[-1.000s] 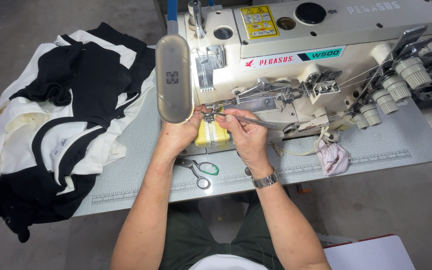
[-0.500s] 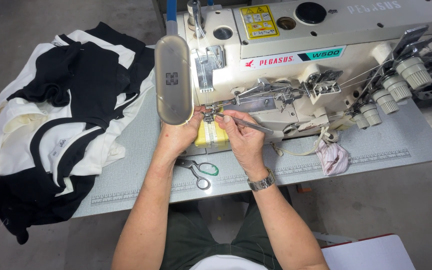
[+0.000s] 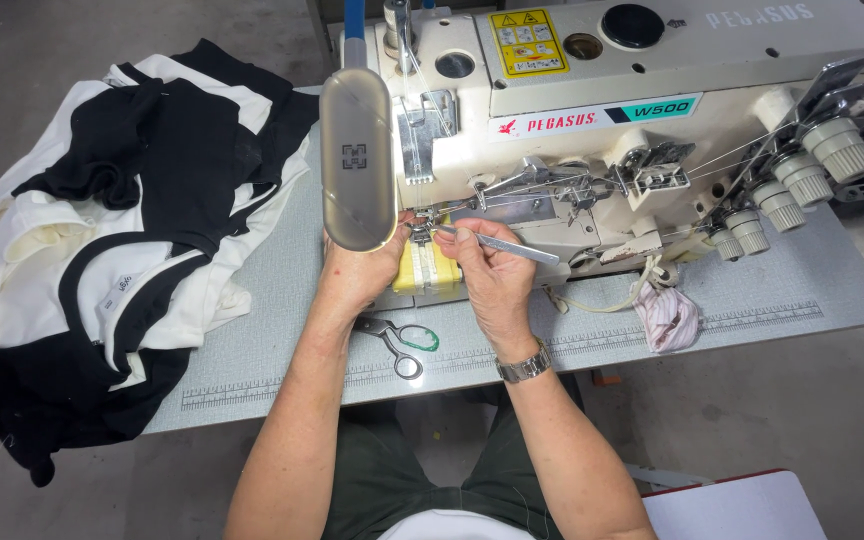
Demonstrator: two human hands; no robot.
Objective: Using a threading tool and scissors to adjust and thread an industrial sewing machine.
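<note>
At needle area of sewing machine (image 3: pixel 592 130): right hand (image 3: pixel 492 275) fingers pinching tweezers (image 3: pixel 500 243); left hand (image 3: pixel 362 270) fingers bunching together at presser foot (image 3: pixel 420 232).

Head cam, close, looks down over sewing machine (image 3: pixel 592 130).
</note>
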